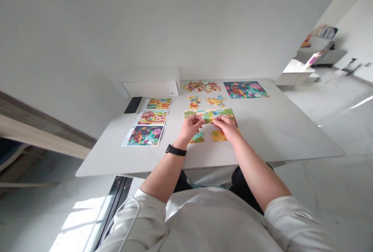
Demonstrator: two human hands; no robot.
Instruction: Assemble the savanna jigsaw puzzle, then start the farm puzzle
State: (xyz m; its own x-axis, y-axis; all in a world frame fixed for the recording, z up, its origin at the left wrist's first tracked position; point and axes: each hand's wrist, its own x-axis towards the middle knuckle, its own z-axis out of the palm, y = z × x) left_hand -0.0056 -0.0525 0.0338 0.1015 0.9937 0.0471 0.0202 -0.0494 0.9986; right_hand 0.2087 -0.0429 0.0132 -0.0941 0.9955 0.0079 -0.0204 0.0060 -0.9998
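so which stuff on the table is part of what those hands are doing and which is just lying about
In the job:
green piece in the fingers
part-built puzzle
yellowish pieces just beyond it
nearer puzzle sections
picture sheets, probably for reference

Lying about:
phone
white box
dark picture at far right
reddish pile of pieces, seemingly for another picture

The single view looks forward and down from the wearer's head, with the shirt [215, 221] close at lower centre, the counter [276, 135] within arm's reach mid-frame, and the wall [189, 18] filling the top.
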